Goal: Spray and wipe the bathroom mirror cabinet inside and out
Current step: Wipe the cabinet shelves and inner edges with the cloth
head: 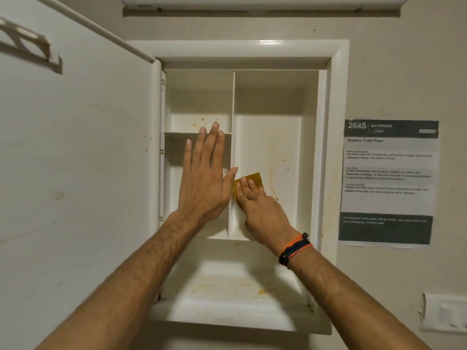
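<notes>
Wiping the inside of the cabinet [242,50] is the step in hand, going by the one head view there is. The door [75,160] is swung wide open to the left, and the shelves inside hold nothing but orange-brown specks and smears.

The right hand [260,208] has its fingers curled down onto a yellow cloth [252,179], pressing it against the right face of the divider [233,122], low in the tall right compartment. The left hand [204,173] is flat and released, fingers straight, spread over the front of the left compartments with the thumb touching the divider's edge, probably bracing it. It holds nothing.

No spray bottle anywhere in view, so can't say where that is.

Plenty left, I'd guess. There's a curved smear on the back wall [275,157] just right of the cloth, spots on the small shelf [177,133] up left, and the bottom ledge [227,286] is pretty grubby. Next move probably calls for dragging the cloth along the divider with firm pressure, then over to that smear.
</notes>
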